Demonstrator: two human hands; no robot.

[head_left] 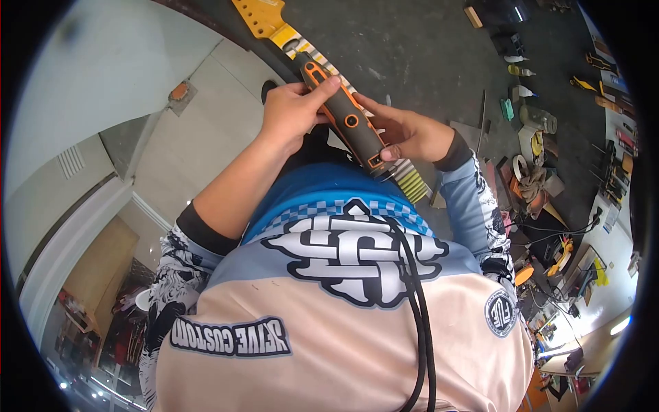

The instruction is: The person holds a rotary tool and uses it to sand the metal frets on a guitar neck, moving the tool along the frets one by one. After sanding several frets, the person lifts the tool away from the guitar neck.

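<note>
Blue-and-peach jersey [329, 309] — patterned sleeves [473, 206], dark cuffs.

Rotary tool [341, 113]: matt grey and orange plastic casing, rubbery look. Guitar neck [263, 18]: smooth yellow wood, metal frets. Jersey [329, 302]: smooth printed cloth. Cable [420, 323]: black, slightly glossy.

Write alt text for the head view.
Both hands, left hand and right hand, grip a grey-and-orange rotary tool over a yellow guitar neck. A black cord trails across the person's printed jersey.
</note>
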